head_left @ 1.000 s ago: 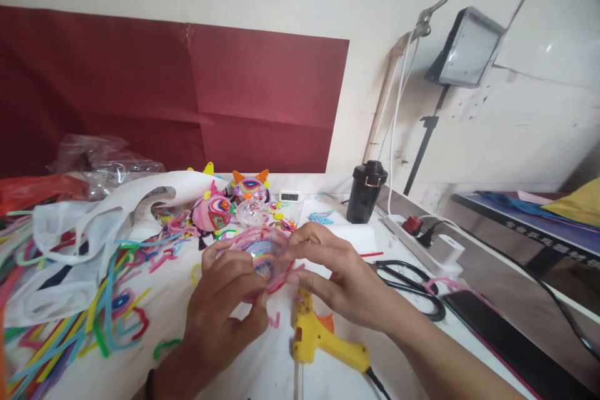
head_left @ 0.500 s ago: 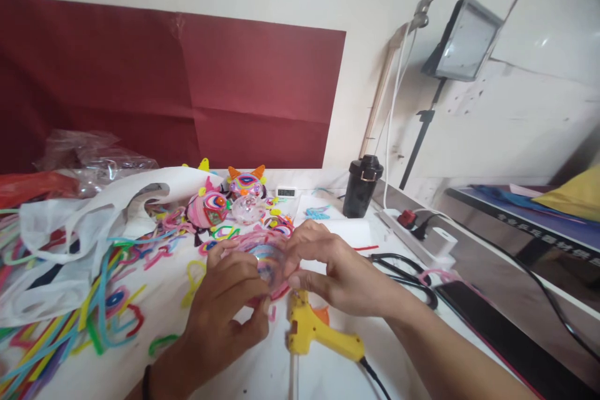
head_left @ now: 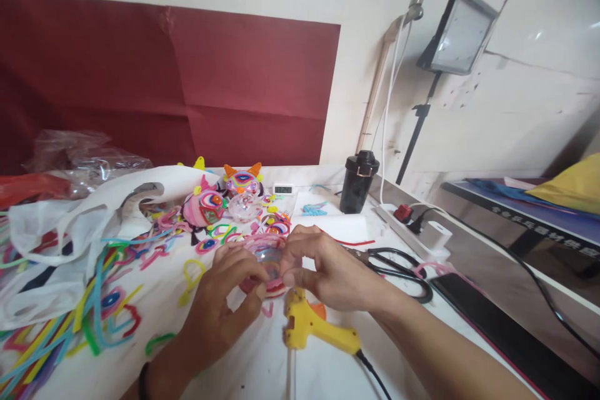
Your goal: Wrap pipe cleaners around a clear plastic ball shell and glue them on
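Note:
A clear plastic dome (head_left: 268,255) ringed with pink pipe cleaners lies between my hands, partly covered by fingers. My left hand (head_left: 224,300) curls round its left side, with the thumb near the front edge. At the right rim, the thumb and fingers of my right hand (head_left: 323,265) are pinched together on the pink edge. Any smaller piece in that pinch is hidden. Just below my right hand, a yellow glue gun (head_left: 302,322) rests on the white tabletop, a glue stick poking from its back.
Behind the dome stand decorated pipe-cleaner figures (head_left: 242,182) and a small digital timer (head_left: 283,189). Loose pipe cleaners (head_left: 51,344) cover the left side. To the right are black-handled scissors (head_left: 398,256), a dark bottle (head_left: 359,184), a power strip (head_left: 398,228) and a phone (head_left: 497,331).
My left thumb has risen towards the dome's front edge, and the left fingers have shifted a little. The right hand keeps its pinch at the rim. The whole view has shifted slightly.

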Available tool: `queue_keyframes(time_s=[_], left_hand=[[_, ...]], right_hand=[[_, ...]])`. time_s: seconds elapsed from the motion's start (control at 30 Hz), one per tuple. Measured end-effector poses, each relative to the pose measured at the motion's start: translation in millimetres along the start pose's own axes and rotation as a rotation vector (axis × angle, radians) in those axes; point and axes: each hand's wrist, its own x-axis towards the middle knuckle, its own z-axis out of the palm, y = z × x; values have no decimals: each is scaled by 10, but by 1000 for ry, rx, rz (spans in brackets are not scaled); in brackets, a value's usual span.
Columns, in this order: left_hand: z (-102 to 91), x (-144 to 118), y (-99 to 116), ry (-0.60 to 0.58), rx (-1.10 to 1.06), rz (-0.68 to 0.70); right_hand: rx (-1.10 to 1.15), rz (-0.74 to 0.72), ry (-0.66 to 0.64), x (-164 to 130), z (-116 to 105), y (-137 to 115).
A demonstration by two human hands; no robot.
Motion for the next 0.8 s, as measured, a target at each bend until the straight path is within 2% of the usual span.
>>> queue_keyframes(time_s=[0.27, 0.57, 0.67, 0.8], left_hand=[[1, -2, -35, 90, 99, 121], [18, -34, -152, 182, 160, 298], [28, -39, -138, 165, 141, 268], [47, -22, -66, 142, 99, 116]], right_hand=[[238, 162, -1, 17, -20, 72], [484, 293, -78, 27, -38, 83], [456, 310, -74, 17, -38, 68], [225, 260, -4, -20, 2, 23]])
